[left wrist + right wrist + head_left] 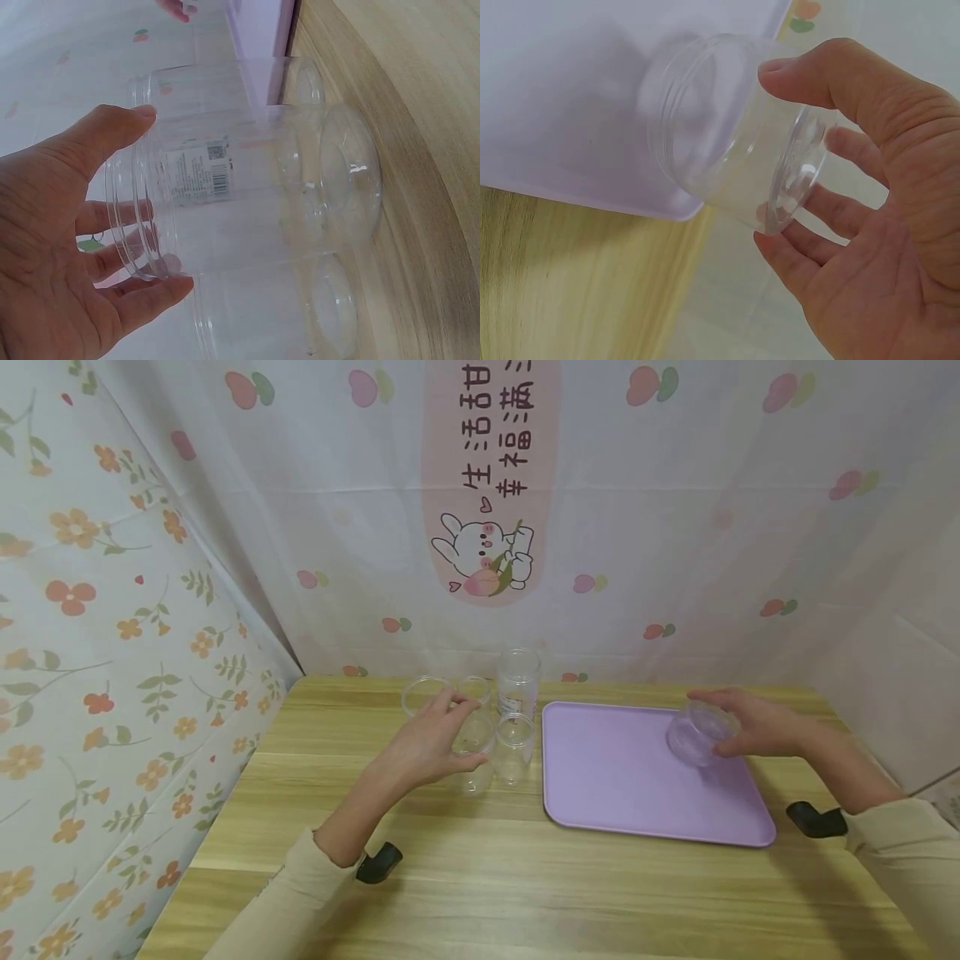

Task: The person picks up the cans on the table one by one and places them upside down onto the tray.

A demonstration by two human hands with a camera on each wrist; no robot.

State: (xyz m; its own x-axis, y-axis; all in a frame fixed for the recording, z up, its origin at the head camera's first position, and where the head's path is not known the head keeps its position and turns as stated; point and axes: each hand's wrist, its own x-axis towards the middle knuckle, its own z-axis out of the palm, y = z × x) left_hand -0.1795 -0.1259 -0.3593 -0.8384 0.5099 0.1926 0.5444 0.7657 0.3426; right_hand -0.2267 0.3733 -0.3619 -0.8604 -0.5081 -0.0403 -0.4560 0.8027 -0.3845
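My left hand (423,747) grips a tall clear plastic jar (247,195) round its rim, thumb on one side and fingers on the other. The jar stands with its base close to the wooden table. My right hand (761,724) holds a shorter clear plastic jar (735,135) between thumb and fingertips. That jar is tilted over the right end of a purple tray (630,777), its ridged end facing the tray in the right wrist view. Close around the left hand stand several more clear jars, among them a slim one (514,752) and a tall labelled one (519,681).
The tray lies on a wood-grain table (480,877), just right of the jar group. Behind the table hangs a white curtain (330,527) with fruit prints. A flower-patterned cloth (112,652) borders the left side.
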